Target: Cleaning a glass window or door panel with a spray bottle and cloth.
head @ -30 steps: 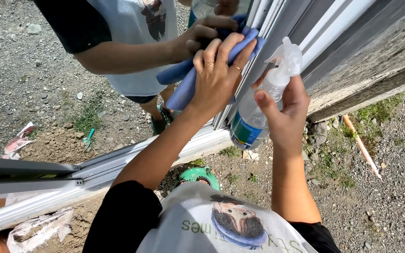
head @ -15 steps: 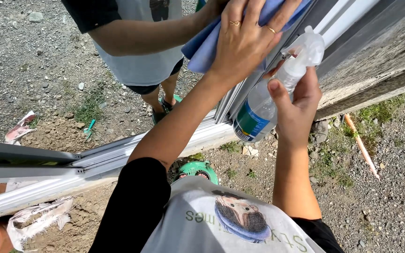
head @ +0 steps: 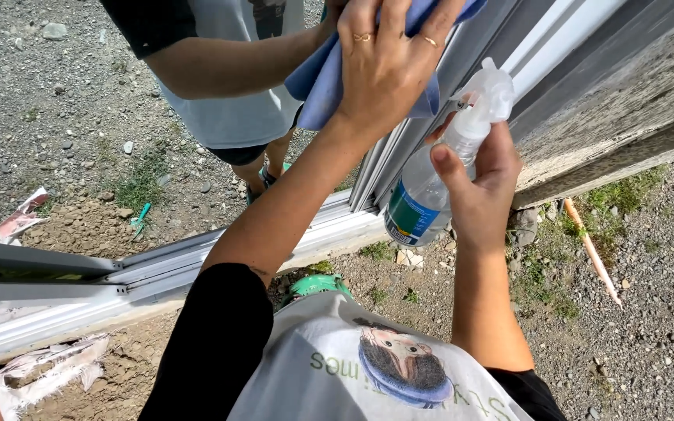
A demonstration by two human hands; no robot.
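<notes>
My left hand (head: 384, 62) presses a blue cloth (head: 323, 82) flat against a mirrored glass pane (head: 196, 86) near the top of the view. The pane reflects my arm, shirt and legs. My right hand (head: 477, 195) grips a clear plastic spray bottle (head: 431, 183) with a white trigger head (head: 484, 93) and a green and blue label, held tilted beside the white frame (head: 337, 226) of the pane.
The white frame runs along gravel ground (head: 649, 335) toward the lower left. A weathered wooden board (head: 626, 101) leans at the right, with an orange stick (head: 590, 249) lying below it. Torn paper scraps (head: 48, 370) lie at the lower left, and a green sandal (head: 313, 287) shows underfoot.
My left hand slid the blue cloth upward on the glass, then slightly leftward. The spray bottle in my right hand rose a little, then dropped back and shifted left.
</notes>
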